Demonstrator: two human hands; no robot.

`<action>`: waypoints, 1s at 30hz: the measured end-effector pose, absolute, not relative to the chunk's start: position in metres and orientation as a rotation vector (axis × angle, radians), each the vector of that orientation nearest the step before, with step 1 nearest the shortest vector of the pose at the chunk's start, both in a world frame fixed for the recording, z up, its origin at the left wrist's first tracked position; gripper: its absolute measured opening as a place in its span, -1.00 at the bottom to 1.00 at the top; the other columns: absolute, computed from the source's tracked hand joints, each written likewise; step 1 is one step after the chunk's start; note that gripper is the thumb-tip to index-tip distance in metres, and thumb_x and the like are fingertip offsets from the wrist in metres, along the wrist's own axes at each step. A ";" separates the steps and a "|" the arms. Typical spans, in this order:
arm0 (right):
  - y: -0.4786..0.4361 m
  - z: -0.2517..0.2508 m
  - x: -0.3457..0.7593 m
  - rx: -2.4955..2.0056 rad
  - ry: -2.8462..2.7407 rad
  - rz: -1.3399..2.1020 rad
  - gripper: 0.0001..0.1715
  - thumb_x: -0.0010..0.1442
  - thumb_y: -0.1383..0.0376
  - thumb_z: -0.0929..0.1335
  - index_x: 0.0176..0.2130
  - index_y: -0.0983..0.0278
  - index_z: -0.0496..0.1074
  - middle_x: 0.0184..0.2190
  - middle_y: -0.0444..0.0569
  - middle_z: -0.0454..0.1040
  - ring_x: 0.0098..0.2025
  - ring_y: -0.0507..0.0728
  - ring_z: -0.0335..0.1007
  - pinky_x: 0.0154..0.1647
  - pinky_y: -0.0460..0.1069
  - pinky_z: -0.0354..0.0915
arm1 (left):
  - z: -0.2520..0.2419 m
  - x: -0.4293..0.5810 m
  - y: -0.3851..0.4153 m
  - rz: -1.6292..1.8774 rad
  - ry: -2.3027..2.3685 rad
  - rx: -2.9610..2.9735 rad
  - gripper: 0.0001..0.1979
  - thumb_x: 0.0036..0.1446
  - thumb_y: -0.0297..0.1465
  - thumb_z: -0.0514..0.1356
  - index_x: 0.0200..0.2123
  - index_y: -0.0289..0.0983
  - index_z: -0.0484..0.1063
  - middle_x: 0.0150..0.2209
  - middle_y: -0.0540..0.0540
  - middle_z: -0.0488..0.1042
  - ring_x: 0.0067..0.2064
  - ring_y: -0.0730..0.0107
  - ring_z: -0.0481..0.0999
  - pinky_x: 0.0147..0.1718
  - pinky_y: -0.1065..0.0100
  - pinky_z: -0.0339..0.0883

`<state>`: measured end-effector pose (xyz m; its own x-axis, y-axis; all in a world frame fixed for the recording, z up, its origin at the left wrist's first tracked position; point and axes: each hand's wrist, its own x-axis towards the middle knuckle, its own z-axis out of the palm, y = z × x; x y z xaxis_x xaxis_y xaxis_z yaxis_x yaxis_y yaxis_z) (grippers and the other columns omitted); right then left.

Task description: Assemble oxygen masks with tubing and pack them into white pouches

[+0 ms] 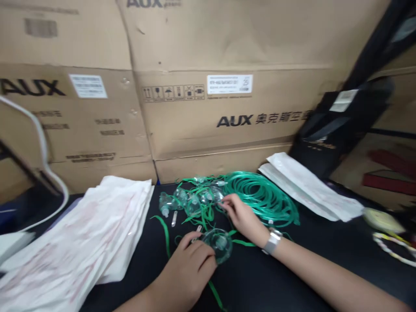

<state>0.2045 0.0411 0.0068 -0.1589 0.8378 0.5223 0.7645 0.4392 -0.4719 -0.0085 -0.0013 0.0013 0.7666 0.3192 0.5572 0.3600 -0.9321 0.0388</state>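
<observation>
**At mid-counter: clear mask between two hands**

Near the front of the black counter (pixel 292 277), left hand (pixel 191 268) knuckles-up, grip folded against the near-left rim of the clear mask (pixel 219 245). Fingers curled, thumb laid forward, yet too blurred to tell whether pinching that rim or only resting on it. Just beyond, right hand (pixel 242 216) stretched leftward past the mask, grip spread, fingertips down on a tangle of further masks (pixel 191 201) and closed on nothing. Wristwatch (pixel 272 241) on that wrist.

Lying dome-up, hollow side to the counter, port toward the camera. Slightly oval in outline, long axis roughly left to right. Green strap (pixel 166 236) trailing off to the left, another length running toward the near edge.

Judged very light, thin-walled and springy: likely to dent under a hard squeeze and to slide on the smooth counter. Best taken by the stiffer rim or the hub at the crown, not by the strap, apt to drag the tangle along.

Farther out, coiled green tubing (pixel 263 195) just right of the tangle and touching it. Pile of white pouches (pixel 81 234) fanned at left, thinner second stack (pixel 308 186) at right. Behind all, cardboard boxes (pixel 227 121) marked AUX, black bag (pixel 341 117) leaning at right, white cable (pixel 42 147) looping at far left.
</observation>
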 end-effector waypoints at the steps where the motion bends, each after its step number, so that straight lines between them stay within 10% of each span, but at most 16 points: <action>1: 0.042 0.008 0.206 -1.346 -1.887 0.170 -0.77 0.23 0.35 0.13 -0.09 0.30 0.17 -0.43 -0.06 0.32 -0.42 0.07 0.32 -0.39 -0.03 0.30 | 0.002 -0.010 -0.001 -0.837 -0.548 -2.883 -0.86 0.12 -0.58 0.04 -0.33 -0.29 0.37 -0.33 -0.02 0.46 -0.29 0.42 0.41 0.04 0.15 0.10; 16: 0.029 0.033 0.193 -1.258 -1.173 1.209 -0.51 -0.15 0.08 0.45 -0.25 0.32 0.44 -0.58 -0.18 0.28 -0.53 -0.01 0.15 -0.50 -0.09 0.11 | 0.005 -0.015 0.005 -0.861 -0.812 -3.087 -0.86 0.17 -0.45 0.03 -0.26 -0.27 0.37 -0.27 -0.08 0.48 -0.20 0.33 0.41 -0.01 0.19 0.11; 23: 0.023 0.026 0.185 -1.287 -1.486 1.084 -0.63 0.05 0.04 0.31 -0.37 0.32 0.37 -0.66 -0.22 0.22 -0.60 -0.02 0.11 -0.55 -0.10 0.10 | 0.009 -0.012 0.004 -2.212 -1.750 -2.946 -0.58 0.13 -0.40 0.10 0.07 -0.16 0.14 -0.36 -0.02 0.52 -0.26 0.33 0.49 -0.17 0.28 0.29; 30: 0.007 0.020 0.176 -1.320 -1.691 0.753 -0.75 0.24 0.18 0.16 -0.34 0.26 0.29 -0.55 -0.17 0.29 -0.57 -0.01 0.24 -0.52 -0.11 0.23 | 0.005 -0.002 0.012 -2.642 -2.181 -2.918 -0.73 -0.08 -0.20 0.26 -0.39 -0.28 0.56 -0.44 -0.10 0.57 -0.40 0.29 0.53 -0.32 0.36 0.35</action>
<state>0.1763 0.0068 0.0196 -0.0915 0.9636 0.2511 0.4579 0.2646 -0.8487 -0.0021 0.0122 0.0052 0.2982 0.9544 -0.0129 -0.1934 0.0737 0.9783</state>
